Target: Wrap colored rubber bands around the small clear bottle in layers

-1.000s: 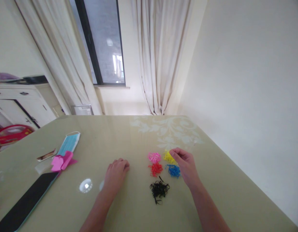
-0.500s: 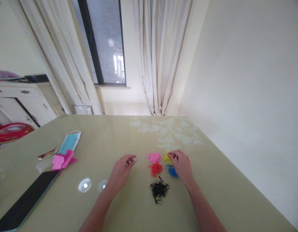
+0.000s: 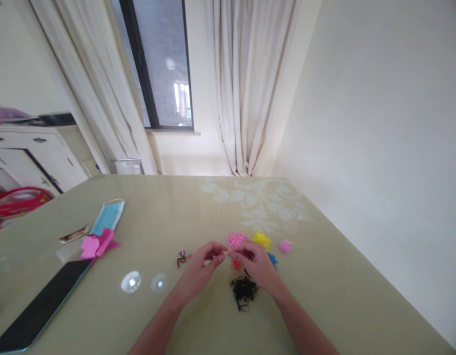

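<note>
My left hand (image 3: pixel 203 268) pinches a thin blue rubber band (image 3: pixel 227 255), its fingertips meeting those of my right hand (image 3: pixel 254 262). My right fingers are pinched at the band's other side; any second band in them is too small to make out. Left of my left hand lies a small string of black, red and pink bands (image 3: pixel 181 258). Piles of small rubber bands lie around my right hand: pink (image 3: pixel 235 239), yellow (image 3: pixel 261 239), blue (image 3: pixel 273 260), partly hidden red (image 3: pixel 236 265) and black (image 3: pixel 243 291).
A small pink ball-like thing (image 3: pixel 285 246) sits right of the yellow pile. To the left are a dark tablet-like slab (image 3: pixel 43 305), a bright pink folded piece (image 3: pixel 98 244) and a blue face mask (image 3: pixel 108 217). A wall borders the table's right side.
My right hand has moved left from the yellow pile, and my left hand has moved right. Their fingertips now meet above the red pile. The band string and pink ball have come into view.
</note>
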The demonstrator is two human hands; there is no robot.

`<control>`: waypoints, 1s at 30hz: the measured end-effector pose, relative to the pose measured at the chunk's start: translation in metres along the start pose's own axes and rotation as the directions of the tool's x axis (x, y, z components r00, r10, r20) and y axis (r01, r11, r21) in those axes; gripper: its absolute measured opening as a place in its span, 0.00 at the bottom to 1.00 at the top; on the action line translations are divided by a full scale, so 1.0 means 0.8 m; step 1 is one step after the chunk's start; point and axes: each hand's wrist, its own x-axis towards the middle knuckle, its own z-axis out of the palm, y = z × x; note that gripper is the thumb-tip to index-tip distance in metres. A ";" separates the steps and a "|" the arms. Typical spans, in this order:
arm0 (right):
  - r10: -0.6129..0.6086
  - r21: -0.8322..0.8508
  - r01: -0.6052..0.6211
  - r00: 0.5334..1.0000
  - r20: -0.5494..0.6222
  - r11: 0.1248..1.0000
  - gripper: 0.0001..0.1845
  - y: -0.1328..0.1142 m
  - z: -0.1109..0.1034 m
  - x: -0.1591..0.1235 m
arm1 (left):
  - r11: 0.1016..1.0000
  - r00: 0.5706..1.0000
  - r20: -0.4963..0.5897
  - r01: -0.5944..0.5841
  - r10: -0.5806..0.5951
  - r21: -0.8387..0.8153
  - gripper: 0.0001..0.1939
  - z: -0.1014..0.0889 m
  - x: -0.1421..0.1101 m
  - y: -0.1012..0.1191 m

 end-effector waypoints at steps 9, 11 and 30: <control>0.136 0.241 -0.090 0.974 -0.181 0.966 0.22 0.003 -0.070 0.005 | 0.997 0.980 -0.184 0.074 -0.074 -0.011 0.19 -0.013 0.007 -0.011; 0.120 0.129 -0.102 0.983 -0.142 0.986 0.21 0.004 -0.086 0.007 | 0.995 0.979 -0.180 0.096 -0.092 0.013 0.19 -0.013 0.008 -0.009; 0.025 -0.165 0.003 0.985 0.169 0.986 0.10 -0.001 -0.039 0.002 | 0.988 0.998 -0.018 0.064 -0.068 -0.137 0.16 0.008 0.005 -0.009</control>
